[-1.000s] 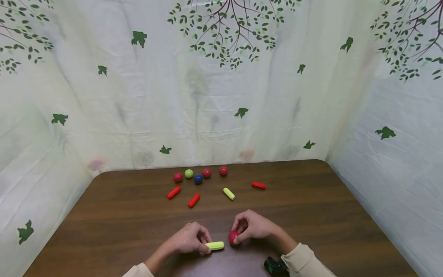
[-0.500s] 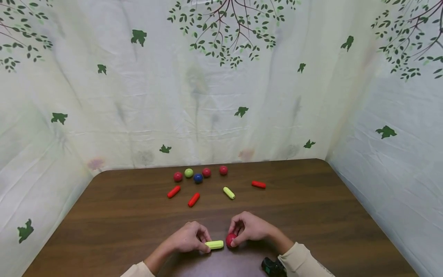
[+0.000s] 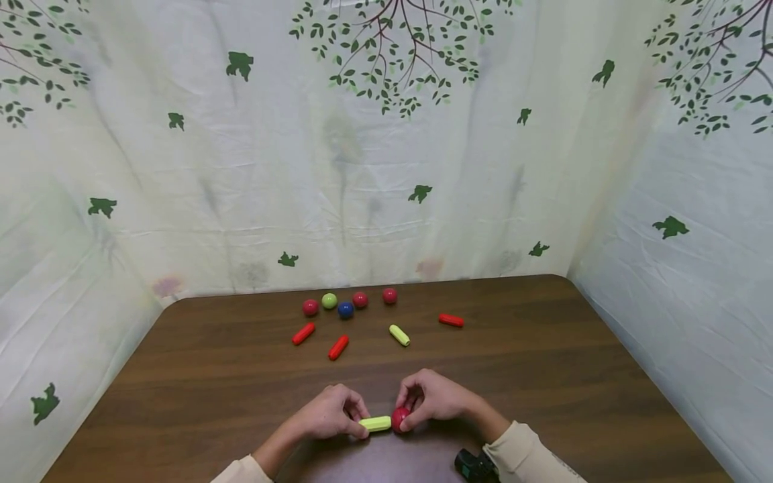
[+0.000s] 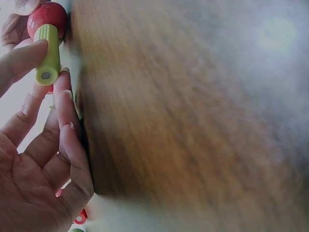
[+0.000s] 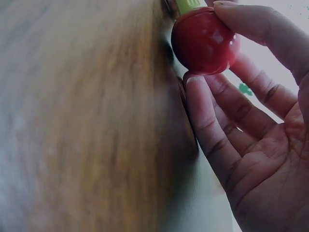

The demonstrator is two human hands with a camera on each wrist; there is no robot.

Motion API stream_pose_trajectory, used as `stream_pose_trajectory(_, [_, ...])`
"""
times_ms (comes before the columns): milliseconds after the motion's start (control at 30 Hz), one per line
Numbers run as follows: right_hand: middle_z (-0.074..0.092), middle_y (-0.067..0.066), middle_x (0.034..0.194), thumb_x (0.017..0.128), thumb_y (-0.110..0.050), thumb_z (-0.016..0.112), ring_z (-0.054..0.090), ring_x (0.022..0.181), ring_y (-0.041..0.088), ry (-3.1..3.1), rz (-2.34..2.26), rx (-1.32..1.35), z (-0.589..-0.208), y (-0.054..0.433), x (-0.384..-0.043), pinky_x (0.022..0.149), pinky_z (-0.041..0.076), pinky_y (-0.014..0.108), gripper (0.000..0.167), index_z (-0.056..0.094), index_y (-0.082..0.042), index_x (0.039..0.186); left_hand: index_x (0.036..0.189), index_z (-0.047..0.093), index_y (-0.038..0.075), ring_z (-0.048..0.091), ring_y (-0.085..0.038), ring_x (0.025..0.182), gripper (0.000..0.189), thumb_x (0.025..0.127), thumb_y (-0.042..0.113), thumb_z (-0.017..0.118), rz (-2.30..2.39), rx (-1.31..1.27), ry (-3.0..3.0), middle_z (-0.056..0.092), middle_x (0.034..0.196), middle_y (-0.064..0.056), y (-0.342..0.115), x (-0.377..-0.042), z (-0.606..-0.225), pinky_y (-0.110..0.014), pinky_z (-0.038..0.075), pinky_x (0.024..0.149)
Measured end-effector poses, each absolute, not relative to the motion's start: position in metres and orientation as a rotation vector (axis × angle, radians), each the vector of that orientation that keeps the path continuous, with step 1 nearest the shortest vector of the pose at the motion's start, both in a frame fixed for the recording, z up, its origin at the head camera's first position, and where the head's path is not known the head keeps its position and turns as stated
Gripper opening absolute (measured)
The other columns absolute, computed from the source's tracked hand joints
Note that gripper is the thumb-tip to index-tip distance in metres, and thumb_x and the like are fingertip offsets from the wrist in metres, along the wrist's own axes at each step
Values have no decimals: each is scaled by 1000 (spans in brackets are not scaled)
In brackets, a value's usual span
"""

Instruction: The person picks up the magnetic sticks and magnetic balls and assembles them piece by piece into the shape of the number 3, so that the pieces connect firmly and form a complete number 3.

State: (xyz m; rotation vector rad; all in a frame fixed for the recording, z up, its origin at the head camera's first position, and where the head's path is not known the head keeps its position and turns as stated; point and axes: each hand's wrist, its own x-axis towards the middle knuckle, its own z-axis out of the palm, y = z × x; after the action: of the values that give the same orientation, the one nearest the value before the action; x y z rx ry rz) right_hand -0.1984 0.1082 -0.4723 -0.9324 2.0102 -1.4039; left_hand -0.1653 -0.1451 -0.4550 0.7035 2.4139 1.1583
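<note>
My left hand pinches a yellow-green ridged rod between thumb and fingers, low over the front part of the table. A small grey disc shows in the rod's near end in the left wrist view. Opposite it, my right hand pinches a glossy red ball. The rod's far end meets the ball; the right wrist view shows the green end against the red ball. Fingertips cover parts of both pieces.
Toward the back of the brown table lie several red balls, a green ball and a blue ball. Nearer are red rods and another yellow-green rod. A printed white curtain stands behind.
My right hand has moved left with the red ball, closing the gap until the ball meets the rod's end. My left hand stays nearly still. The pieces behind have not moved.
</note>
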Motion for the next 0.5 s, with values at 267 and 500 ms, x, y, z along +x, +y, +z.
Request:
stream_pose_trajectory(267, [66, -5, 77, 76, 1, 80, 60, 69, 5, 2002, -1404, -934, -474, 106, -199, 63, 49, 18, 18, 67, -1, 89, 79, 73, 11, 55, -7, 62, 12, 73, 7, 84, 1177, 688, 2386, 63, 67, 5, -146, -165, -455, -21, 41, 56])
stream_pose_trajectory(500, [66, -3, 78, 74, 2, 82, 60, 70, 6, 2019, -1388, -916, -475, 106, -199, 63, 49, 19, 21, 68, -3, 89, 79, 73, 11, 55, -7, 62, 12, 74, 7, 83, 1184, 678, 2380, 63, 68, 5, -147, -165, -455, -21, 41, 56])
